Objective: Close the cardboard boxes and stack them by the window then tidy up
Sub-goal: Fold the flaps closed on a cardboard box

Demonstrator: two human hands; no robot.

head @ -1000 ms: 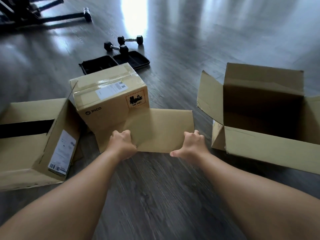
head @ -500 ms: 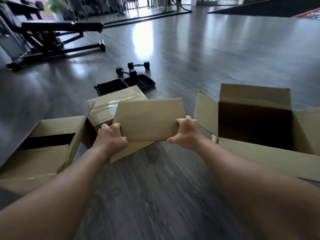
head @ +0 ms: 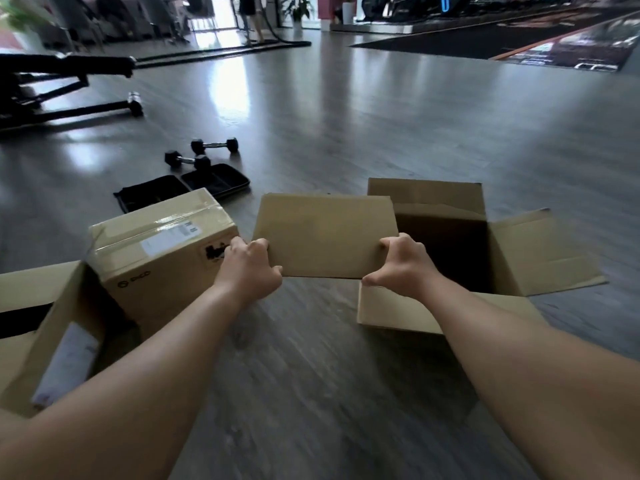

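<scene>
A flat cardboard sheet (head: 325, 233) is held up off the floor between both hands. My left hand (head: 249, 268) grips its lower left corner and my right hand (head: 401, 265) grips its lower right corner. Behind and right of the sheet stands a large open cardboard box (head: 450, 310) with its flaps spread out. A taped, closed box (head: 156, 251) with a white label sits on the floor to the left. At the far left lies another cardboard box (head: 31, 337), open, with a label on its side.
Two dumbbells (head: 201, 154) and an open black case (head: 183, 188) lie on the dark wood floor beyond the closed box. A black weight bench (head: 65, 84) stands at the back left. A person's legs (head: 251, 19) show far back near a bright doorway.
Both hands lifted the cardboard sheet from the floor in front of the closed box and carried it up and to the right, toward the open box. The view tilted upward.
</scene>
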